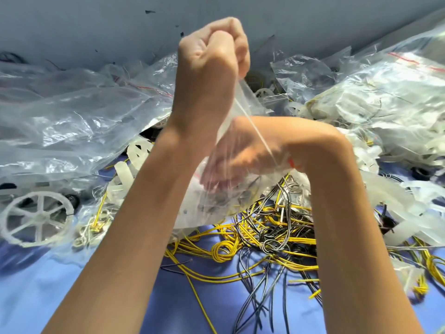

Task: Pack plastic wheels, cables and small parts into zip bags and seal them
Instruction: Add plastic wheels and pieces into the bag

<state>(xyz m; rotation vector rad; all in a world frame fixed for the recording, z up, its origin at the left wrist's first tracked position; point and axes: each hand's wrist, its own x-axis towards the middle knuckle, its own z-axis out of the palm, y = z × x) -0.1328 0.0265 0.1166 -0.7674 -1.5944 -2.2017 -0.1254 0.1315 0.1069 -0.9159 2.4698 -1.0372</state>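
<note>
My left hand (212, 66) is raised in a fist and pinches the top edge of a clear zip bag (192, 213), which hangs open below it. My right hand (248, 150) is pushed down into the bag's mouth and shows blurred through the plastic; what its fingers hold is unclear. Small dark parts (216, 201) lie at the bottom of the bag. Under the bag, a tangle of yellow and black cables (272, 237) spreads over the blue cloth (72, 285). A white spoked plastic wheel (36, 218) lies at the left.
Large crumpled clear bags lie at the left (72, 121) and, with white parts inside, at the right (385, 92). White plastic strips (409, 213) pile up at the right. A grey wall (96, 25) closes the back.
</note>
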